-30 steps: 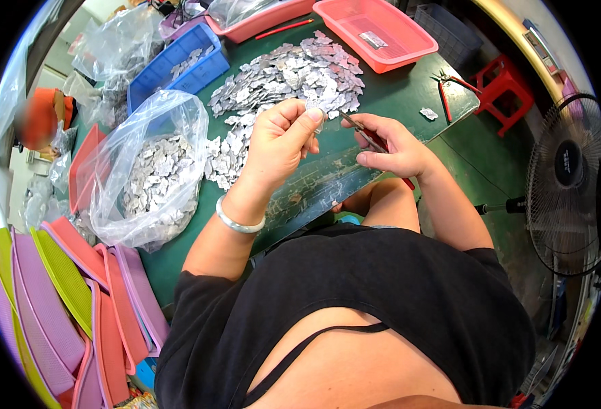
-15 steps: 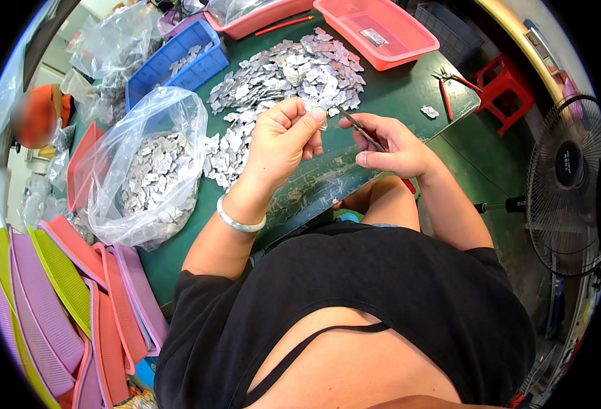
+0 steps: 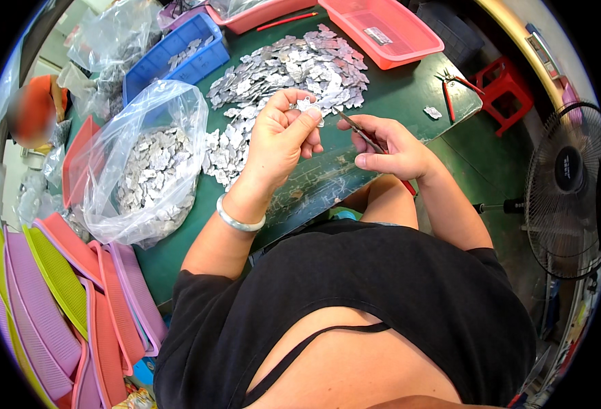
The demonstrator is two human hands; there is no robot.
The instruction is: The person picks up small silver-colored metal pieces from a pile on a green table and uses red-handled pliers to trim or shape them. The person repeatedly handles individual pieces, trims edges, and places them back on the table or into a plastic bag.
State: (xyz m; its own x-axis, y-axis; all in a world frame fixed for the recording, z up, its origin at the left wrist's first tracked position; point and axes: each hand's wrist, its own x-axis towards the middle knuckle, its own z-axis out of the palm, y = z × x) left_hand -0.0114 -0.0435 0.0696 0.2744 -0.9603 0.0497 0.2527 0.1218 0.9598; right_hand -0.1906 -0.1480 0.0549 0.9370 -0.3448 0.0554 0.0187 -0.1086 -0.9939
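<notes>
My left hand [image 3: 281,140] is closed, pinching a small flat silvery metal piece [image 3: 306,103] with an irregular outline between thumb and fingers. To its right, my right hand [image 3: 397,146] is wrapped round a slim, pointed, dark metal tool [image 3: 359,129]. A bit of red, seemingly its handle, shows below that hand; its exact kind cannot be made out. The tool's tip points toward the held piece, with a small gap between them. Behind both hands a big heap of similar metal pieces [image 3: 294,68] covers part of the green table [image 3: 314,180].
A clear plastic bag [image 3: 99,215] of metal pieces stands left, beside a blue bin [image 3: 176,68]. At the back is a pink basket [image 3: 409,51]. Red-handled pliers [image 3: 448,99] lie near the right table edge. A red stool [image 3: 507,92] and fan [image 3: 567,177] stand right; colourful baskets [image 3: 48,300] lean lower left.
The metal piece in my left hand has turned and risen slightly, so more of its outline shows. My right hand and its tool have hardly moved.
</notes>
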